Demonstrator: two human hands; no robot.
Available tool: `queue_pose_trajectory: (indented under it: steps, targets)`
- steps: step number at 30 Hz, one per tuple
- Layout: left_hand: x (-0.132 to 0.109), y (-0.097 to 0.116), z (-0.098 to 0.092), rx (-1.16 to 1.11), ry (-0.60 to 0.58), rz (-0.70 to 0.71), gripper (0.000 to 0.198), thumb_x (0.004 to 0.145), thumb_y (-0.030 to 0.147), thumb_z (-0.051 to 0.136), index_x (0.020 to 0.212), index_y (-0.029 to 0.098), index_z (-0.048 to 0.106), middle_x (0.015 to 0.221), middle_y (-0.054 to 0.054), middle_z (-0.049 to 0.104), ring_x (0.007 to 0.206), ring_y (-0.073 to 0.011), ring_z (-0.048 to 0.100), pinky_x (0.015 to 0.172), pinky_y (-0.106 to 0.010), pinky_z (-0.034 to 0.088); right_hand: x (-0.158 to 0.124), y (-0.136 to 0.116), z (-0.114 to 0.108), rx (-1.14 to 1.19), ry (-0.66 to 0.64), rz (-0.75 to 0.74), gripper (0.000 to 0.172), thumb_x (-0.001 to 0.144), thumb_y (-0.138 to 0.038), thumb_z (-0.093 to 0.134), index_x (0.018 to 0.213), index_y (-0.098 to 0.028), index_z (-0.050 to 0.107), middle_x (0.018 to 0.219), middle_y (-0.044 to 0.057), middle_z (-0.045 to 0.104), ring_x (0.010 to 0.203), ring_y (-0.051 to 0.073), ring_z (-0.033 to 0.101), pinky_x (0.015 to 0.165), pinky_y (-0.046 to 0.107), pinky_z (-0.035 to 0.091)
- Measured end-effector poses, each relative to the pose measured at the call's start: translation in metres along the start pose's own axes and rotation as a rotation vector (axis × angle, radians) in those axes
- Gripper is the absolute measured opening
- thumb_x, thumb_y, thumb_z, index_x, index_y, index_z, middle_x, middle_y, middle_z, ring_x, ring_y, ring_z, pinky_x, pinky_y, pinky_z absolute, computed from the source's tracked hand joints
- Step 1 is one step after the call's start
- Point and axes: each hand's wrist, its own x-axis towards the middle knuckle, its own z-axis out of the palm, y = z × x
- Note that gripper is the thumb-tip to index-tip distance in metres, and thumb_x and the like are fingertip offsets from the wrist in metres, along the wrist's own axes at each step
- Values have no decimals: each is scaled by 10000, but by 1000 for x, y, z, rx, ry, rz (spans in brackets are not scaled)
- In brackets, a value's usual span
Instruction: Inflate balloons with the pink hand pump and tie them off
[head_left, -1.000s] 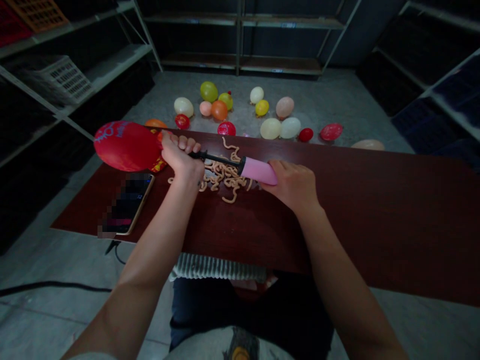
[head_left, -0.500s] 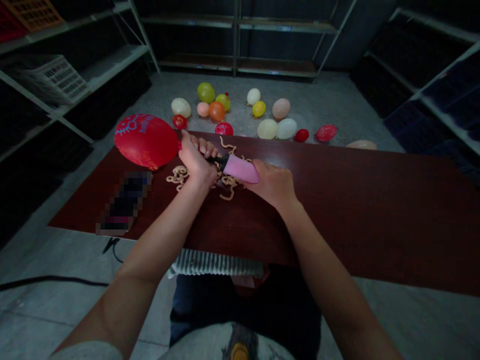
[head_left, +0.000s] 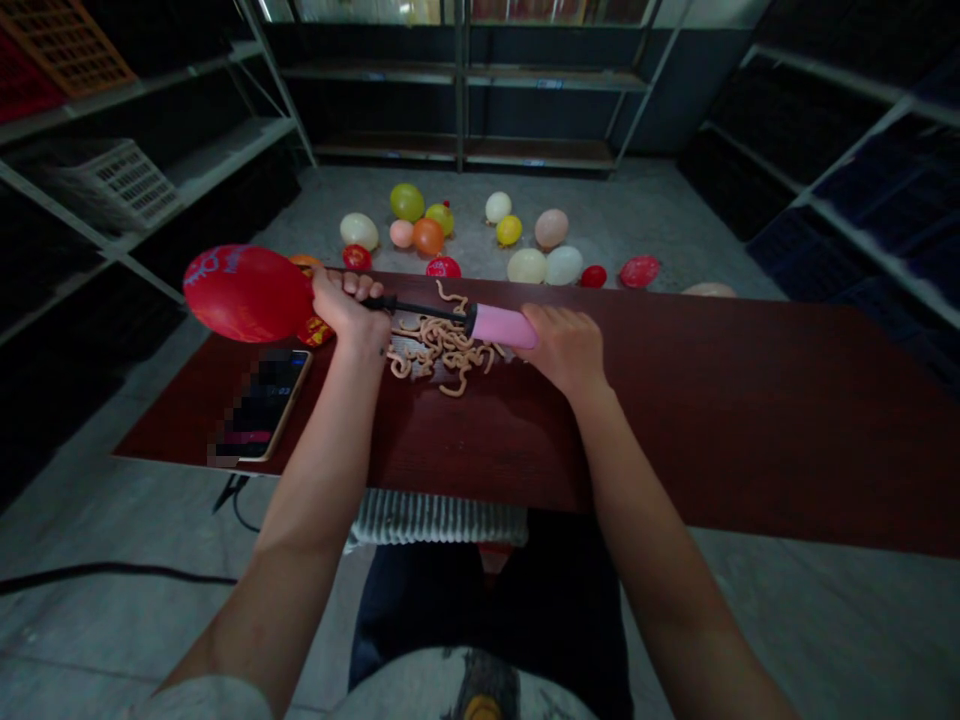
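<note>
A red inflated balloon (head_left: pixel 247 295) with blue and orange print sits at the left, its neck inside my left hand (head_left: pixel 349 300). That hand is closed around the neck and the black end of a hand pump. The pump's thin black rod (head_left: pixel 427 311) is drawn out to the right, leading to its pink body (head_left: pixel 504 327). My right hand (head_left: pixel 566 345) is wrapped around the far end of the pink body. Below the pump, a pile of beige curly strands (head_left: pixel 446 345) lies on the dark wooden table (head_left: pixel 712 400). The balloon's mouth is hidden by my fingers.
A phone (head_left: pixel 274 405) lies on the table's left part. Beside the red balloon is a small red-and-yellow item (head_left: pixel 315 332). Several balloons, such as an orange one (head_left: pixel 428 237), lie on the floor behind the table. Shelving (head_left: pixel 461 100) stands around, and a black cable (head_left: pixel 112 570) crosses the floor.
My hands have moved apart, so more of the pump's black rod shows. My left hand and the red balloon have shifted left. The view has tilted up slightly.
</note>
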Motion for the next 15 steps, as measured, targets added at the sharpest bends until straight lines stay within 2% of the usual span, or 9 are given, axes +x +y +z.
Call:
queue_pose_trajectory:
  steps: [3, 6, 15]
  targets:
    - [7, 5, -3, 8, 2, 43, 447, 1097, 280, 320, 665, 204, 233, 493, 62, 238, 352, -70, 242, 406, -233, 239, -1, 10, 0, -28, 6, 14, 345, 933, -433, 555, 1176, -204, 646, 1043, 102, 733, 935, 265, 625, 774, 366, 348]
    - [9, 4, -5, 42, -20, 87, 457, 1082, 279, 363, 651, 205, 227, 507, 58, 242, 357, -76, 248, 417, -245, 237, -3, 12, 1, -25, -4, 27, 359, 915, -441, 585, 1179, -204, 637, 1051, 105, 728, 927, 262, 626, 747, 353, 350]
    - [-15, 6, 9, -6, 69, 59, 496, 1102, 244, 354, 625, 185, 232, 486, 70, 219, 359, -51, 208, 409, -211, 155, -7, 5, -3, -26, -94, 12, 336, 872, -446, 654, 1082, -186, 627, 996, 101, 732, 845, 248, 651, 670, 329, 321]
